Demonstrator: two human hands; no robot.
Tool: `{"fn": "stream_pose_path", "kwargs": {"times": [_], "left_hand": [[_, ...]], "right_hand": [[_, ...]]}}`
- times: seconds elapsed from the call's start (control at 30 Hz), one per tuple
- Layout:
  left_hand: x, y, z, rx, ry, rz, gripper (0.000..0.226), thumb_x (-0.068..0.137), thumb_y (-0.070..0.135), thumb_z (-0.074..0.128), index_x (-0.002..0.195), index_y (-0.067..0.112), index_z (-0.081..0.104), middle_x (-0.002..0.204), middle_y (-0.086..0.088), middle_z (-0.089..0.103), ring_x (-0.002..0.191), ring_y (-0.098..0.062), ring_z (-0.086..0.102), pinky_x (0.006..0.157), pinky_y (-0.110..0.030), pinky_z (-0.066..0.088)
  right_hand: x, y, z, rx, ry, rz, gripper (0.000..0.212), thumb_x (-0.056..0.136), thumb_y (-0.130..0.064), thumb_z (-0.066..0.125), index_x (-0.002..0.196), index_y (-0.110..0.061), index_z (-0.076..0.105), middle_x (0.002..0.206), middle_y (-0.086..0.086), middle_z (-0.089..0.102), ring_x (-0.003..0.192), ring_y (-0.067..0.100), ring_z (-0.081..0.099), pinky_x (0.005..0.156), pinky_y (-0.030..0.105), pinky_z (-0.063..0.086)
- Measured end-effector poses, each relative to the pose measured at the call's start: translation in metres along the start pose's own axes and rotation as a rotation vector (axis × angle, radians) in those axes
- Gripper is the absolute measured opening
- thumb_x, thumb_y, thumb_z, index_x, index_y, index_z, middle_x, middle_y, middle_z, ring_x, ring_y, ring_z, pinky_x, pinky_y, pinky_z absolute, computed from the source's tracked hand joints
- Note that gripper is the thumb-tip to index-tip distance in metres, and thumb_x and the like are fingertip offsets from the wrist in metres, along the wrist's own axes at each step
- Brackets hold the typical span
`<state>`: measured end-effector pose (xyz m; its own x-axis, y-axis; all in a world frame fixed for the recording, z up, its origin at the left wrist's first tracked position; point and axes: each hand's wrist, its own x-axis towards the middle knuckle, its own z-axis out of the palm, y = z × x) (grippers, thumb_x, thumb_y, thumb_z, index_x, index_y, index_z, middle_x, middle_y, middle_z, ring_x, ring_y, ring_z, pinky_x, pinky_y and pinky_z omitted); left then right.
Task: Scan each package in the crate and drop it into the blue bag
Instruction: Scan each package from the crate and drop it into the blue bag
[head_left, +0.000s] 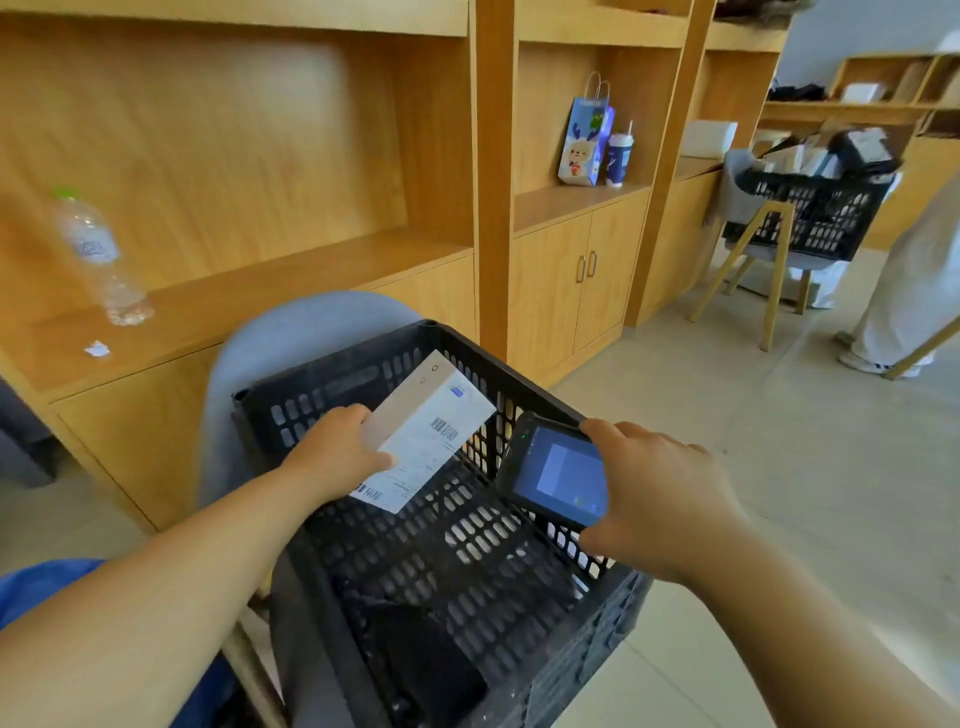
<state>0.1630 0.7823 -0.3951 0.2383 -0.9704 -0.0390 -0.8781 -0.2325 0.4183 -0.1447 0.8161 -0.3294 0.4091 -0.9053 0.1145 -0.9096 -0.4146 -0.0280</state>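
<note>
**Package Held Beside Scanner Above Crate**

The package (434, 431), a flat white box with barcode labels, is gripped by the left hand (332, 449). The thumb is laid across the labelled face and the fingers are curled over the far edge. The package is held tilted above the crate (467, 551), between the two hands. The scanner (558, 470) is gripped by the right hand (657, 491), with the fingers curled over its top edge and the lit screen turned upward. It is held just right of the package, over the crate's right wall, without contact. A dark flat item (415, 660) is seen on the crate floor, below both hands. Blue fabric (36, 587) is visible beneath the left forearm. A water bottle (98, 254) is stood on the shelf well beyond the left hand.
</note>
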Motion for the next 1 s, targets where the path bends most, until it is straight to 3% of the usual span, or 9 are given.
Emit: {"fn": "stream_pose_path", "kwargs": {"times": [0.1,0.2,0.37,0.73,0.9,1.0], "left_hand": [[-0.025,-0.001,-0.018,-0.169,0.152,-0.015,0.043,0.076,0.035,0.076,0.108,0.017,0.053,0.101,0.003,0.056,0.079,-0.009,0.051,0.054,-0.022,0.035],[-0.053,0.003,-0.032,-0.304,0.266,-0.04,0.043,0.075,0.034,0.078,0.107,0.021,0.053,0.092,0.012,0.054,0.073,0.002,0.049,0.052,-0.016,0.032],[-0.094,0.011,-0.043,-0.4,0.334,-0.035,0.049,0.075,0.036,0.078,0.113,0.017,0.054,0.104,0.005,0.056,0.09,-0.015,0.057,0.058,-0.02,0.041],[-0.141,0.012,-0.051,-0.515,0.407,-0.072,0.045,0.076,0.03,0.079,0.11,0.016,0.053,0.103,0.004,0.058,0.088,-0.016,0.059,0.055,-0.019,0.041],[-0.151,0.007,-0.054,-0.527,0.437,-0.08,0.039,0.076,0.029,0.079,0.101,0.021,0.051,0.098,0.004,0.059,0.086,-0.018,0.062,0.069,-0.035,0.053],[-0.158,0.002,-0.055,-0.549,0.447,-0.083,0.037,0.077,0.03,0.078,0.101,0.024,0.05,0.094,0.009,0.057,0.084,-0.015,0.061,0.068,-0.034,0.054]], "right_hand": [[-0.015,-0.009,-0.01,0.049,0.026,0.004,0.072,0.061,-0.046,0.066,0.124,-0.027,0.036,0.084,-0.01,0.047,0.071,0.015,0.048,0.058,0.029,0.034],[-0.027,-0.019,-0.021,0.079,0.075,0.014,0.071,0.06,-0.048,0.066,0.122,-0.028,0.038,0.087,-0.009,0.049,0.073,0.016,0.05,0.059,0.029,0.036],[-0.045,-0.034,-0.036,0.124,0.12,0.012,0.067,0.059,-0.047,0.068,0.116,-0.029,0.038,0.08,-0.011,0.045,0.07,0.015,0.048,0.053,0.027,0.03],[-0.072,-0.046,-0.049,0.188,0.094,0.01,0.065,0.058,-0.052,0.071,0.11,-0.029,0.039,0.08,-0.012,0.042,0.072,0.016,0.049,0.05,0.026,0.033],[-0.078,-0.049,-0.051,0.181,0.11,0.012,0.069,0.059,-0.052,0.07,0.115,-0.028,0.039,0.084,-0.01,0.045,0.074,0.017,0.05,0.05,0.026,0.033],[-0.08,-0.052,-0.051,0.2,0.127,-0.011,0.073,0.059,-0.052,0.069,0.12,-0.027,0.038,0.088,-0.01,0.045,0.076,0.016,0.049,0.05,0.026,0.033]]}}
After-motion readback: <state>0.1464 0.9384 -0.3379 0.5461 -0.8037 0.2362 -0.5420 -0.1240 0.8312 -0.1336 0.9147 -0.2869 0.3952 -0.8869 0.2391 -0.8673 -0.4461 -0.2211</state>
